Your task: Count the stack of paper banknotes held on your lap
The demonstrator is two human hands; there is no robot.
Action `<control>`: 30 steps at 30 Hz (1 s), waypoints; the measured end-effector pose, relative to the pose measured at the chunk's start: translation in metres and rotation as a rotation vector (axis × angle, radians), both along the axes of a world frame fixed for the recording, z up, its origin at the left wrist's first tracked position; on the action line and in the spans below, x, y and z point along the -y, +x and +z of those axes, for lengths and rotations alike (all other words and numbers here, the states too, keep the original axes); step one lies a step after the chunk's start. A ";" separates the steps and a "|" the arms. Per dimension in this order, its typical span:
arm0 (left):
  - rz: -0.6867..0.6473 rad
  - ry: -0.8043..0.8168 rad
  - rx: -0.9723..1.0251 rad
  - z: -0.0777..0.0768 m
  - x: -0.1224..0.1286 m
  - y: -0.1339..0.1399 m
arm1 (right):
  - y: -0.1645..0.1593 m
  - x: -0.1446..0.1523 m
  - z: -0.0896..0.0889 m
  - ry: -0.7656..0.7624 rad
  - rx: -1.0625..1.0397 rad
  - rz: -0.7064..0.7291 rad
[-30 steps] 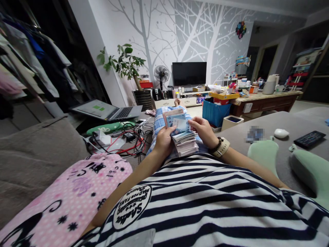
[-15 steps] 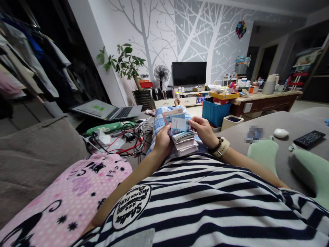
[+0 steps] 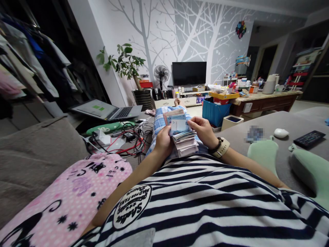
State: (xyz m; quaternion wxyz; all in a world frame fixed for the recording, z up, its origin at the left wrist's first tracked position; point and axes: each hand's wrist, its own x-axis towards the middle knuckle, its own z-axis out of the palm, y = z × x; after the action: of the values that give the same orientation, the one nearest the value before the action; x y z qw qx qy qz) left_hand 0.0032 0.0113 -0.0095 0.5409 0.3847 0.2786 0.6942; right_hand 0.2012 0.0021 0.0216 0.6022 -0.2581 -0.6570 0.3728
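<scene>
My left hand (image 3: 163,140) is closed around a fanned wad of banknotes (image 3: 185,144), its thumb pressing on the near side. The notes are folded over, so their pale layered edges face me above my lap. A blue-and-white banknote (image 3: 179,126) stands up at the top of the wad, with pinkish notes (image 3: 174,112) showing behind it. My right hand (image 3: 203,129) pinches the right edge of that blue-and-white note between thumb and fingers. A dark bracelet and a pale watch (image 3: 222,147) circle my right wrist.
Tangled cables (image 3: 133,139) and an open laptop (image 3: 108,109) lie to the left, beyond a pink blanket (image 3: 84,181). On the grey sofa at right are a white mouse-like object (image 3: 281,133), a remote control (image 3: 309,138) and a green neck pillow (image 3: 308,168).
The blue-and-white note has shifted and tilted slightly between my hands, and more of the blue note behind it shows. Both hands stay in nearly the same place.
</scene>
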 end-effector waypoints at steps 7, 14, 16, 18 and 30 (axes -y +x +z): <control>-0.024 -0.004 -0.022 0.001 0.002 0.000 | -0.001 0.003 0.002 0.016 -0.013 -0.003; -0.022 0.017 -0.036 0.003 0.004 0.000 | -0.001 0.002 0.001 -0.007 -0.015 -0.002; -0.018 0.015 -0.039 0.002 0.004 0.000 | -0.002 0.001 0.000 -0.015 -0.024 -0.008; -0.007 0.014 -0.039 0.002 0.003 0.000 | -0.003 0.001 0.000 -0.021 -0.039 -0.006; -0.042 0.014 -0.036 0.005 0.006 -0.001 | -0.001 0.005 0.002 -0.016 -0.040 0.017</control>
State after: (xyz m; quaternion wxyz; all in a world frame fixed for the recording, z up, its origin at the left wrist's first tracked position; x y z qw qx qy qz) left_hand 0.0027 0.0053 -0.0045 0.5475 0.4065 0.2752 0.6777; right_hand 0.2003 -0.0029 0.0239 0.6099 -0.2501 -0.6440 0.3883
